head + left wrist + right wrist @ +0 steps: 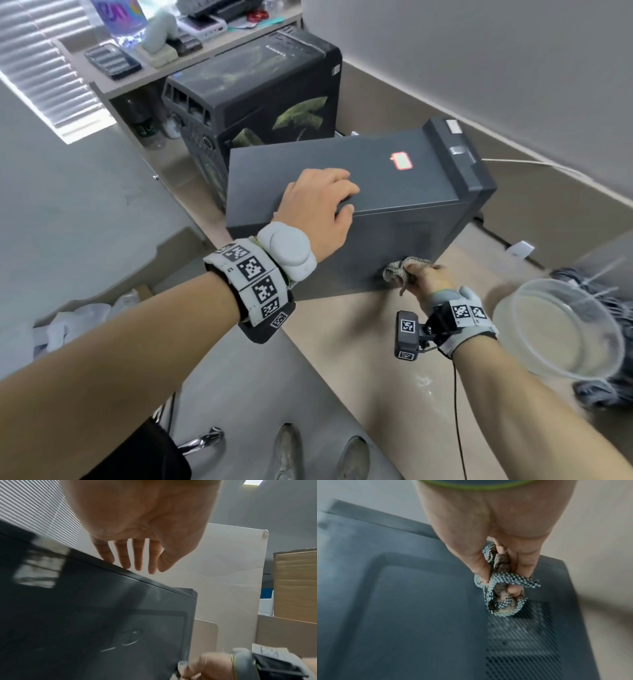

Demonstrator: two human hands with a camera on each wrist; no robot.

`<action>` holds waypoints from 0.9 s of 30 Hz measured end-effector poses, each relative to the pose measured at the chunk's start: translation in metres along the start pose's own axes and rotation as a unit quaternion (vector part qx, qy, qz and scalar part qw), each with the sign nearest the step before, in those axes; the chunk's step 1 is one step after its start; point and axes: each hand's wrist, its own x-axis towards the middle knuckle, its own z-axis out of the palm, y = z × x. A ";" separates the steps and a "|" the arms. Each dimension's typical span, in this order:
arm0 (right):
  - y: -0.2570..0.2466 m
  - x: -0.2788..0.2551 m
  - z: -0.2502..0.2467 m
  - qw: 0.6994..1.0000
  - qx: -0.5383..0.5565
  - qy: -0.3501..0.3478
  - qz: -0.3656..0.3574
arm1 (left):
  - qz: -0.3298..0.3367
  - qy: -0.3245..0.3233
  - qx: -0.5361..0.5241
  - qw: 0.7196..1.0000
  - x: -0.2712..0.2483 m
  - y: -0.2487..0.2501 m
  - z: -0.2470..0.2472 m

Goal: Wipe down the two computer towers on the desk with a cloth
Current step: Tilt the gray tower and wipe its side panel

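My right hand (430, 279) clenches the bunched checked cloth (502, 592) against the grey tower (359, 178)'s side panel, seemingly over its vent (520, 639), while above it my relaxed left hand (318, 205) lies flat on top, steadying the case.

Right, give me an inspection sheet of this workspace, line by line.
Surface: beige desk, bare in front of the towers.
Job's things: grey tower nearest; black tower behind it; checked cloth against the grey tower's side panel.
Clutter: clear plastic bowl at right.
Grippers: left hand rests on the grey tower's top; right hand grips the cloth.
Cables: thin black wire hangs from the right wrist.
Surroundings: window blinds, shelf with small items.
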 end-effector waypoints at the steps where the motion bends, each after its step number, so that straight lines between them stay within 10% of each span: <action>1: -0.009 0.001 -0.007 1.000 0.023 0.000 -0.015 | 0.005 -0.006 0.001 1.000 0.003 0.007 0.004; 21: -0.075 -0.016 -0.035 0.989 0.063 -0.085 -0.108 | -0.036 0.023 0.046 0.998 0.008 0.023 0.022; 27: -0.029 0.009 -0.035 0.998 0.044 -0.044 -0.019 | -0.038 0.013 0.049 0.998 0.003 0.021 0.023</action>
